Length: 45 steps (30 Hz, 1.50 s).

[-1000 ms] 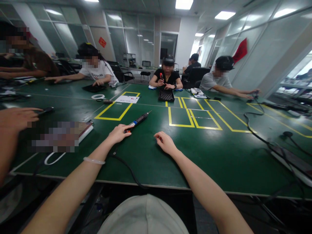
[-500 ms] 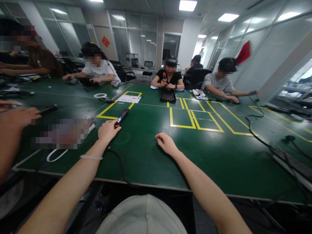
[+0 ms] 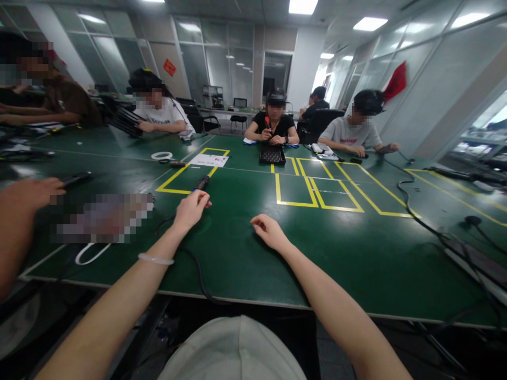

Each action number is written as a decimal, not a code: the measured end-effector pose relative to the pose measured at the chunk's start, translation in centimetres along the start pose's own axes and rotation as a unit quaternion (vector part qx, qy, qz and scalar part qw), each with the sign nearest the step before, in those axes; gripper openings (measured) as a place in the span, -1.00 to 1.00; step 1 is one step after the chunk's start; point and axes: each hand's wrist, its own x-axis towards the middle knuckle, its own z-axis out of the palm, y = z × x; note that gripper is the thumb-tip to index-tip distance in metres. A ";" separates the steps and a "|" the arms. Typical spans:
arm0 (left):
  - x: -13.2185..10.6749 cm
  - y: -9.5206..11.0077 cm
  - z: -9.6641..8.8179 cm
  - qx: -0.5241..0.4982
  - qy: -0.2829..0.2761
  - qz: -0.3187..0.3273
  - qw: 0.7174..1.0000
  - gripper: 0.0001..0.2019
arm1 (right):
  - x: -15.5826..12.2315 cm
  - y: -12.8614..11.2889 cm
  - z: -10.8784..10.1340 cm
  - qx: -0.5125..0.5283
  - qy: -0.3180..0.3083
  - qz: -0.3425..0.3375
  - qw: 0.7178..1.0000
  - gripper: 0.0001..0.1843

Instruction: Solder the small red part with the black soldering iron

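Observation:
My left hand (image 3: pixel 192 210), a pale bangle on its wrist, is in front of a dark electric screwdriver (image 3: pixel 203 182) and hides most of the tool's body. Its fingers are loosely bent, with a gap by the thumb and nothing visible between them. A black cord (image 3: pixel 198 272) runs below this hand toward the table's near edge. My right hand (image 3: pixel 269 231) rests on the green table (image 3: pixel 245 264), fingers relaxed and slightly curled, holding nothing that I can see.
Yellow tape outlines (image 3: pixel 297 203) mark the table ahead. A white paper (image 3: pixel 209 160) and a tape roll (image 3: pixel 161 156) are at far left. A blurred-out item (image 3: pixel 106 216) and another person's hand (image 3: pixel 37 192) are on my left. Cables (image 3: pixel 428 227) run along the right; coworkers sit opposite.
My left hand has shifted right, across the front of the screwdriver, which stays in place. My right hand stays put. A coworker at far left now holds up a black tray-like object.

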 end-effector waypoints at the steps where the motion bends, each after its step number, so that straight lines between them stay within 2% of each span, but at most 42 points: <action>1: -0.2 1.1 0.9 -0.087 -0.050 0.015 0.995 -0.56 | 0.0 0.1 0.1 0.027 -0.001 0.009 1.000 -0.84; 4: -1.3 4.5 3.7 -0.268 -0.183 0.013 0.946 -0.48 | 0.2 0.5 0.2 0.165 -0.021 0.075 0.983 -0.80; 8: -2.9 8.1 6.2 -0.360 -0.295 0.027 0.885 -0.43 | 0.5 0.5 0.0 0.353 -0.058 0.159 0.920 -0.61; 10: -3.5 9.0 6.7 -0.378 -0.327 0.041 0.865 -0.40 | 0.5 0.5 -0.1 0.416 -0.075 0.185 0.887 -0.55; 12: -3.9 9.3 7.0 -0.382 -0.343 0.056 0.857 -0.40 | 0.4 0.4 -0.2 0.450 -0.086 0.199 0.866 -0.53; 17: -4.3 8.8 7.3 -0.363 -0.331 0.080 0.867 -0.42 | 0.2 0.2 -0.2 0.472 -0.089 0.202 0.853 -0.54; 21: -4.2 8.3 7.3 -0.346 -0.288 0.083 0.889 -0.45 | 0.2 0.2 -0.3 0.478 -0.070 0.194 0.854 -0.53; 24: -4.0 7.8 7.4 -0.360 -0.278 0.062 0.888 -0.45 | 0.3 0.3 -0.4 0.478 -0.051 0.184 0.858 -0.55; 30: -3.8 7.0 7.8 -0.339 -0.263 0.024 0.903 -0.55 | 0.4 0.8 -0.5 0.437 -0.020 0.161 0.884 -0.60; 36: -4.0 7.1 7.6 -0.311 -0.258 0.067 0.912 -0.66 | 0.6 1.6 -0.2 0.363 -0.019 0.122 0.924 -0.70; 45: -3.9 6.8 7.6 -0.319 -0.247 0.098 0.910 -0.70 | 0.6 1.5 0.2 0.279 0.030 0.093 0.955 -0.67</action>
